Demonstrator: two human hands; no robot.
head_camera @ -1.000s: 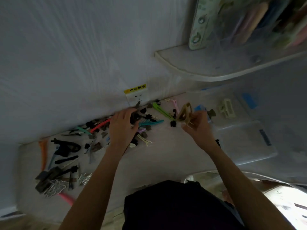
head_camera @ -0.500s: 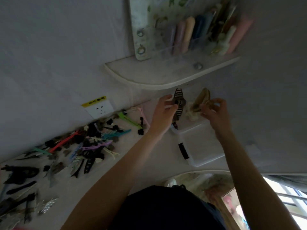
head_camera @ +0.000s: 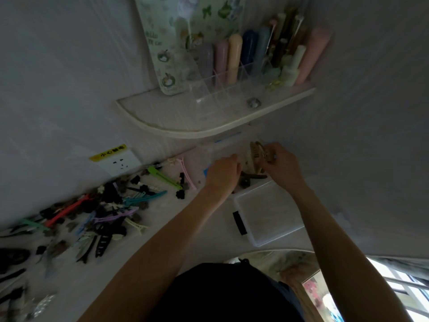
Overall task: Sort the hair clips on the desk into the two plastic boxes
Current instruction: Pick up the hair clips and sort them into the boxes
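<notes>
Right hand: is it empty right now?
No, the right hand has its fingers closed on a beige claw clip, held above the far plastic box.

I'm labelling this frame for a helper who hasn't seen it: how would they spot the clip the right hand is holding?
Find the curved white shelf on the wall; just below it both hands meet over a clear plastic box. The right hand pinches a beige claw clip there. Unlike the slim coloured clips heaped on the desk to the left, it is wide and toothed.
</notes>
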